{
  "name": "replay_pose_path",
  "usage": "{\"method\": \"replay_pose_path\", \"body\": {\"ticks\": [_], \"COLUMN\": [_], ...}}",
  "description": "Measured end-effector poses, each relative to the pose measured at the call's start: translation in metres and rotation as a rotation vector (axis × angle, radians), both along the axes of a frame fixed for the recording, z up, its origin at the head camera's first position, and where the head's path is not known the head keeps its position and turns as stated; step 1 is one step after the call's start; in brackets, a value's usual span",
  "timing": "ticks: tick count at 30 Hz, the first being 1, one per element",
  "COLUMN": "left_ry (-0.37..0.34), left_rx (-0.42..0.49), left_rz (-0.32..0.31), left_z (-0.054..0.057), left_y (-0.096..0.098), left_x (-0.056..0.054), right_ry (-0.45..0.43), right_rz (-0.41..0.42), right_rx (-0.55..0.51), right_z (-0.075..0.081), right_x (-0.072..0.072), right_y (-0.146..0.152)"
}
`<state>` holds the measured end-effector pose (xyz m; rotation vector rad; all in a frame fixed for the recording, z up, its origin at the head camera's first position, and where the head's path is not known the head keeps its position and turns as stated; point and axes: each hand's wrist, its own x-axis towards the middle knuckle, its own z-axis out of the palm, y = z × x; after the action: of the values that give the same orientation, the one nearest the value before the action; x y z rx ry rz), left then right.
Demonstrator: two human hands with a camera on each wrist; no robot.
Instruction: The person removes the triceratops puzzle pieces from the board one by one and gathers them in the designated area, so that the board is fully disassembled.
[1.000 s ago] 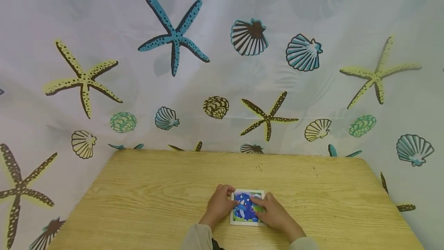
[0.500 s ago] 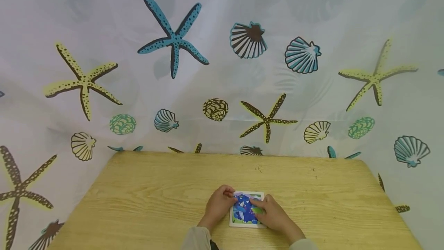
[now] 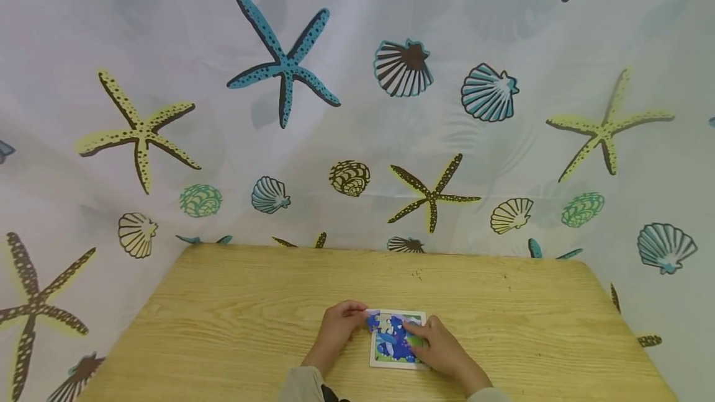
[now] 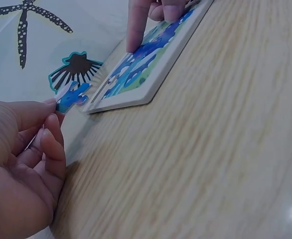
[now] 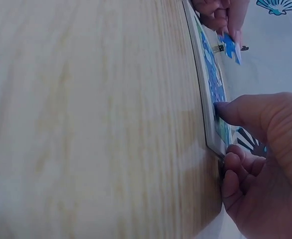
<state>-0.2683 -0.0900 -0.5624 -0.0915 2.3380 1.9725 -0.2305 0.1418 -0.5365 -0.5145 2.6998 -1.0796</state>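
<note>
Surface: wooden table [image 3: 251, 303], pale yellow, grain running across, a few dark specks toward the far edge. Room: white cloth [image 3: 357, 123] hung behind it and down both sides, printed with starfish and shells in blue, yellow, green and brown.

Puzzle [image 3: 398, 355] lies flat near the table's front edge, between the hands; white border, mostly blue picture, pale gap at the upper left.

Left hand [image 3: 337, 326]: thumb and fingertip pinch one blue piece [image 4: 72, 97], other fingers loosely curled. Piece is held at the puzzle's upper left corner; contact with the border cannot be told.

Right hand [image 3: 444, 347]: grips the puzzle's right side, one digit pressing on the picture, other fingers bent in at the border. How much of the underside they reach is hidden.

Sleeves [image 3: 301, 384] light beige.
</note>
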Motion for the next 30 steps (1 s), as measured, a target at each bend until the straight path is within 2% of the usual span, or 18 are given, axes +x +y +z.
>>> {"method": "replay_pose_path", "body": {"ticks": [7,8,9,14,15,19,26,30], "left_ry": [-0.022,-0.026,-0.029,-0.033,-0.036,-0.048,-0.027,-0.011], "left_rx": [-0.001,0.001,-0.001,-0.008,-0.006,0.004,-0.017,-0.041], "left_rz": [0.028,0.030,0.037,0.075,0.088,0.127,0.181,0.188], "left_z": [0.002,0.008,0.009,0.008,0.002,0.002,0.003,0.005], "left_y": [-0.023,-0.026,-0.030,-0.050,-0.055,-0.068,-0.083,-0.088], "left_x": [0.004,0.007,0.007,0.006,0.003,0.003,0.005,0.006], "right_ry": [0.011,0.013,0.013,0.008,0.004,0.007,0.014,0.010], "right_rz": [0.005,0.005,0.003,-0.003,-0.004,-0.003,0.002,-0.004], "right_rx": [-0.013,-0.020,-0.022,-0.011,-0.007,-0.006,0.004,-0.009], "right_z": [-0.001,-0.001,-0.001,-0.002,-0.002,-0.001,-0.004,-0.004], "right_x": [0.001,0.001,0.001,0.001,0.001,0.001,0.000,0.000], "right_y": [0.000,0.000,0.000,0.000,0.000,0.000,0.000,0.000]}}
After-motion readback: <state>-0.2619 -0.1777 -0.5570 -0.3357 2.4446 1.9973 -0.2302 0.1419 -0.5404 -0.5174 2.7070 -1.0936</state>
